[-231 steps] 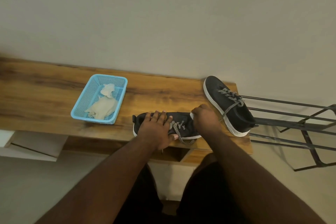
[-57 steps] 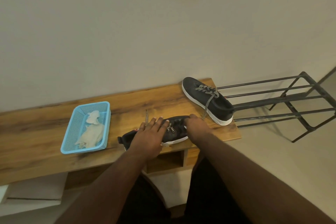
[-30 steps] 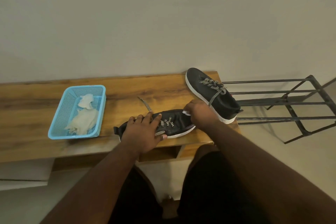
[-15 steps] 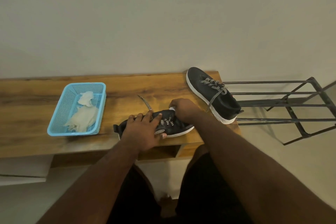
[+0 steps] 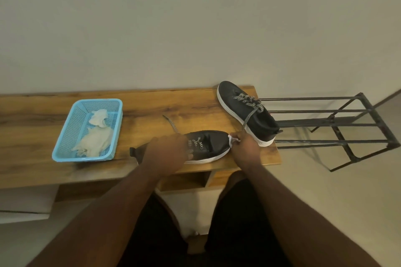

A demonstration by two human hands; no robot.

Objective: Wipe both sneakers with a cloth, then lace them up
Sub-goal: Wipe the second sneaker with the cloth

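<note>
Since half a second ago the right hand (image 5: 246,147) has slid from the lace area out to the toe of the near sneaker (image 5: 208,144); it now pinches a small white cloth (image 5: 232,139) against the toe tip. Left hand (image 5: 168,150) unchanged: fingers spread flat, pressing on the sneaker's collar and mid part, holding it down near the front edge of the wooden bench (image 5: 32,136). One loose lace end (image 5: 170,124) trails back over the wood behind that hand. Second sneaker (image 5: 247,112) sits laced at the bench's right end, toe toward the wall, heel at the right edge, just beside the right hand. Blue mesh basket (image 5: 65,134) stands to the left, well apart from the shoes, with two crumpled pale cloths (image 5: 95,136) inside. Bare wood between basket and near sneaker. Metal rack (image 5: 347,125) stands just off the bench's right end, close to the second sneaker's heel.
</note>
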